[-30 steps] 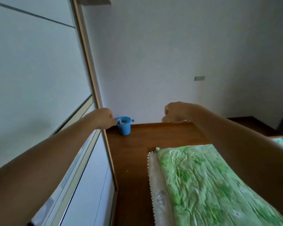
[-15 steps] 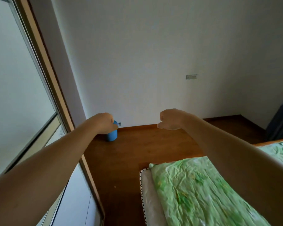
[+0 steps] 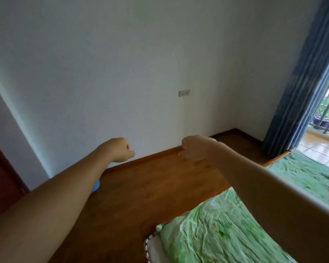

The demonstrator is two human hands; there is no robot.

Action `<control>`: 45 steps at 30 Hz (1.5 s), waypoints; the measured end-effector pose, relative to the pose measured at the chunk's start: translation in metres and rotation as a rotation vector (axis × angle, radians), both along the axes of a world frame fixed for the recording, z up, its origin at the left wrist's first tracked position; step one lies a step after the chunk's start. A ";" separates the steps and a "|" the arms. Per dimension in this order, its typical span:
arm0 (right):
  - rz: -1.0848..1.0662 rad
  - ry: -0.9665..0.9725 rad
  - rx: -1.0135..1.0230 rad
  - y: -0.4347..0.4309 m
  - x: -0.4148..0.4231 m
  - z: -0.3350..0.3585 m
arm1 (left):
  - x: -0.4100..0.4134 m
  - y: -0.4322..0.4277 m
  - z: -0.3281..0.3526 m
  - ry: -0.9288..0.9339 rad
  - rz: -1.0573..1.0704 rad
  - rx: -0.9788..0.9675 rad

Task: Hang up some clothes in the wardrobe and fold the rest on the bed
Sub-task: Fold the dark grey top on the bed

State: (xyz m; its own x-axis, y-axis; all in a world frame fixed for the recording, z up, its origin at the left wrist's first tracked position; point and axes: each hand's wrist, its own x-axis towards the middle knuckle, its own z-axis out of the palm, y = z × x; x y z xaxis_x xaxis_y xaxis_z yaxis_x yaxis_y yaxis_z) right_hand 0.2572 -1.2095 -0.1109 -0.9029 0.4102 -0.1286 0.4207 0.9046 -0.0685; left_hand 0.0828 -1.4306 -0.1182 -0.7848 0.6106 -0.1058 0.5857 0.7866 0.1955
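Fingers of the left hand [image 3: 120, 149] and right hand [image 3: 193, 148] are curled into empty fists, mid-frame above the wooden floor [image 3: 150, 186]; green-sheeted bed [image 3: 217, 234] lower right.

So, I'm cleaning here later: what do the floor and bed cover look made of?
Floor: brown wood or wood-look boards, smooth, faint sheen, grain lines. Bed cover: thin matt cloth, probably cotton, judging by its many fine creases.

No legible text, label or number anywhere, wall plate [image 3: 184, 93] included.
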 end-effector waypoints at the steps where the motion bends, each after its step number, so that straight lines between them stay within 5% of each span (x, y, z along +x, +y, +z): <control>1: -0.024 0.014 -0.009 0.012 -0.010 -0.006 | -0.014 0.015 -0.005 0.001 -0.028 -0.003; 14: -0.175 0.006 -0.032 0.153 -0.179 -0.012 | -0.215 0.161 -0.007 0.059 -0.148 -0.008; 34: -0.598 -0.061 -0.088 0.240 -0.430 -0.038 | -0.530 0.333 -0.048 0.057 -0.486 -0.065; 45: -0.772 -0.094 -0.120 0.296 -0.441 -0.049 | -0.566 0.459 -0.061 0.016 -0.719 -0.086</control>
